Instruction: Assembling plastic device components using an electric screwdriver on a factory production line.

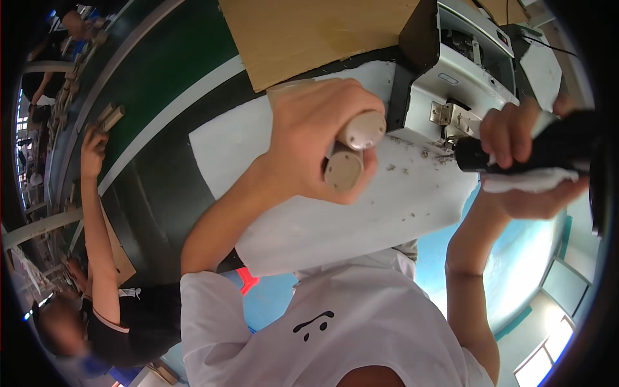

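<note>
My left hand [309, 129] is wrapped around two beige cylindrical pieces, one above the other, their round ends facing me. The upper cylinder [363, 131] and the lower cylinder [343, 171] both show small holes in their end faces. Off to the right, my right hand [506, 137] grips a black cylindrical tool [474, 155], which looks like an electric screwdriver. A white cloth [532, 182] is bunched between the tool and my palm. The tool's tip lies beside the metal bracket on the front of a silver machine [445, 84]; its exact contact is hard to make out.
A white sheet [290, 238] covers the work surface, with small screw-like bits [412, 216] scattered on it. Cardboard [316, 39] lies beyond. At left, a co-worker's hand [94, 149] holds similar beige pieces [111, 116] over a green conveyor belt [187, 58].
</note>
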`<state>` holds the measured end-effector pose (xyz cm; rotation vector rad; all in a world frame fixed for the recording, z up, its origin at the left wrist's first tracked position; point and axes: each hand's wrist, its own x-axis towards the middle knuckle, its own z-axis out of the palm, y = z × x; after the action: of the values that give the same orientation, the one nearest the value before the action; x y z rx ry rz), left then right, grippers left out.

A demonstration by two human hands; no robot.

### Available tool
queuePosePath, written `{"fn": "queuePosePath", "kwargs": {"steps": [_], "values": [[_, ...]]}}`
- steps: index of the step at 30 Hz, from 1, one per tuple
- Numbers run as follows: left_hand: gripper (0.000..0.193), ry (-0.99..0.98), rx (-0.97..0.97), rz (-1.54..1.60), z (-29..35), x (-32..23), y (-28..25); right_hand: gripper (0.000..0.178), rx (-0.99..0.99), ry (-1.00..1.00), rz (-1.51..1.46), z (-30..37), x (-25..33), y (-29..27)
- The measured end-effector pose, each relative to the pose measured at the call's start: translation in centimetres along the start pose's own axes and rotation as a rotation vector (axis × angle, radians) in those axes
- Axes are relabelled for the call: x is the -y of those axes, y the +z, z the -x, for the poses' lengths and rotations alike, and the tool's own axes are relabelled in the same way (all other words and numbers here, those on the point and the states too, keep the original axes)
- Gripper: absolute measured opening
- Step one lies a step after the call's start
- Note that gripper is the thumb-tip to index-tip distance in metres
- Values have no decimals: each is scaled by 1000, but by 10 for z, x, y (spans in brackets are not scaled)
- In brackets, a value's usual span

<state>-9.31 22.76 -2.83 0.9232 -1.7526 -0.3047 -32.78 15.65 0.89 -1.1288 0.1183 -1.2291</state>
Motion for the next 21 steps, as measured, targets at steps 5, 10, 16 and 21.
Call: {"fn": "queuePosePath", "kwargs": {"steps": [5, 10, 16, 21], "values": [[31, -1, -14, 15, -2, -14, 12, 49, 58, -122, 138, 0, 25, 39], [31, -9, -64, -12, 1, -21, 7, 27, 145, -35, -160, 2, 20, 63], [31, -17, -76, -36, 5, -22, 4, 25, 326, 139, 156, -19, 34, 72], [31, 0, -50, 15, -8, -27, 14, 28, 397, -82, 110, -17, 20, 49]]}}
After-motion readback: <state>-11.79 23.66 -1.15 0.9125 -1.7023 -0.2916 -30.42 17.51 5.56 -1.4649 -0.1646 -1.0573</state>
